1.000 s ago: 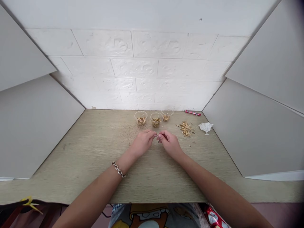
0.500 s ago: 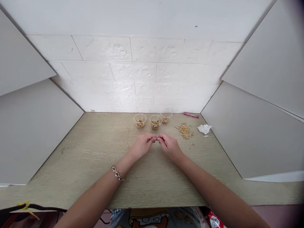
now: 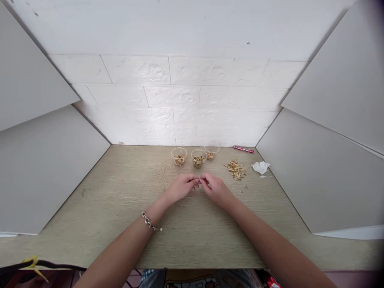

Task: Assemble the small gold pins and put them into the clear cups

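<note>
My left hand (image 3: 183, 187) and my right hand (image 3: 216, 189) meet fingertip to fingertip over the middle of the table. Both are closed in a pinch, and whatever lies between the fingers is too small to make out. Just beyond them stand clear plastic cups: a left cup (image 3: 179, 159), a middle cup (image 3: 198, 161) and a back right cup (image 3: 211, 155), each with small gold-coloured metal pieces inside. To the right of my right hand lies a loose pile of thin gold-coloured pins (image 3: 235, 170). A chain bracelet (image 3: 147, 220) circles my left wrist.
Crumpled white tissue (image 3: 260, 167) lies at the right, with a red pen-like stick (image 3: 244, 149) behind it by the wall. Small pale bits (image 3: 246, 187) sit near the pile. Grey panels (image 3: 300, 172) flank the table (image 3: 105, 200); a black cable (image 3: 60, 265) runs along its front left.
The camera view has tilted slightly, so everything sits a little lower. My hands stay together, with the fingers shifted slightly in their pinch. The cups and the pin pile look unchanged.
</note>
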The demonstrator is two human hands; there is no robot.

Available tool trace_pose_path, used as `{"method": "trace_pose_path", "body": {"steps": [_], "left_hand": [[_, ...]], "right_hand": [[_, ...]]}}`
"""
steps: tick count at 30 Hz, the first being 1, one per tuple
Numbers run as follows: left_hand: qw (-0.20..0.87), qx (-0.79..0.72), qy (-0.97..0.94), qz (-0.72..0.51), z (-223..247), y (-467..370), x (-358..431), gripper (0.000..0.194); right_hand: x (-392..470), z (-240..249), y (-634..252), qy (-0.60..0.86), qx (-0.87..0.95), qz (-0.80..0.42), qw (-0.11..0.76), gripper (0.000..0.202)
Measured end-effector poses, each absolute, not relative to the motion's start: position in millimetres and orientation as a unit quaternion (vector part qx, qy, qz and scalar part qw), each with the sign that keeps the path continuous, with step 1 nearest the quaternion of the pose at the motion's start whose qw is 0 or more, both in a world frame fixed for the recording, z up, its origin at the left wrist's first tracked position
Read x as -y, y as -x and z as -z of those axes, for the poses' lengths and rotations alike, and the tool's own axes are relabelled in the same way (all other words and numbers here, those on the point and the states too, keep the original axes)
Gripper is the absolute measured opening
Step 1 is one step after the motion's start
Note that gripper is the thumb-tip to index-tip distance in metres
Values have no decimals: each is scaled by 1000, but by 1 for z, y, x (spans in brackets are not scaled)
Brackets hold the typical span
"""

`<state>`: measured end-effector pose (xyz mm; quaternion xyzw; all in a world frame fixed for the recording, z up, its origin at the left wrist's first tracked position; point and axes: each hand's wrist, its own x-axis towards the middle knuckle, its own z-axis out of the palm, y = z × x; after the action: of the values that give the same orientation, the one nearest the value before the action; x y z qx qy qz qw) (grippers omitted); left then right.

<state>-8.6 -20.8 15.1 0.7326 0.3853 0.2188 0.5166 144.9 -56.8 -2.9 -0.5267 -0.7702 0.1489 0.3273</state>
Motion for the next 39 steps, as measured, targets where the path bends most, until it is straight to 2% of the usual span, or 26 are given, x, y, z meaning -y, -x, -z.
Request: {"method": "trace_pose_path", "body": {"steps": [9, 16, 25, 34, 39], "left_hand": [[532, -406, -709, -223, -13, 7, 19, 29], [525, -398, -724, -204, -13, 7, 19, 31], [642, -361, -641, -215, -10, 6, 18, 26], [671, -385, -598, -210, -12, -1, 26, 30], [722, -354, -547, -232, -9, 2, 24, 29]], "right_hand": [[57, 2, -146, 532, 760, -134, 348, 16], [56, 5, -144, 535, 770, -141, 317, 18], [54, 9, -143, 538, 756, -174, 331, 16], [56, 9, -144, 551, 742, -185, 334, 17], [55, 9, -144, 556, 733, -181, 347, 17]]}}
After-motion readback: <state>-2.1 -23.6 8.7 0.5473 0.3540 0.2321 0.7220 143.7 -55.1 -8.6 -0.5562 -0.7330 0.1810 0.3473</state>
